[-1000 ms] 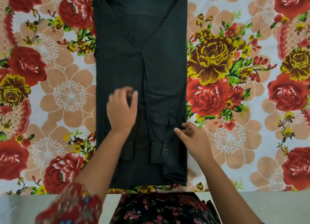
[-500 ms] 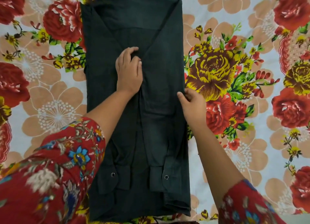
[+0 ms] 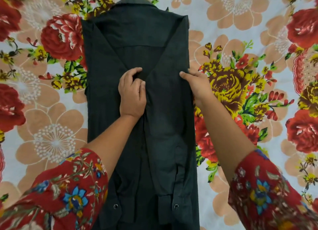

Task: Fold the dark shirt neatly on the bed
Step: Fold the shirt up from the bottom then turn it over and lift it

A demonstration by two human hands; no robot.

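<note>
The dark shirt (image 3: 163,126) lies lengthwise on the flowered bed sheet (image 3: 240,40), collar at the far end. Both sides are folded in and the sleeves run down the middle, cuffs near me. My left hand (image 3: 132,95) sits on the centre of the shirt where the folded sides meet, its fingers curled and pinching the cloth there. At the shirt's right edge my right hand (image 3: 194,85) grips the fold, thumb on top and fingers hidden under the edge.
The flowered sheet spreads flat on both sides of the shirt. My red patterned sleeves (image 3: 60,195) fill the lower corners and hide the shirt's near left corner.
Both hands have slid up the shirt toward the collar, from the cuff area to the mid-body. The view has moved forward over the bed, so the collar shows.
</note>
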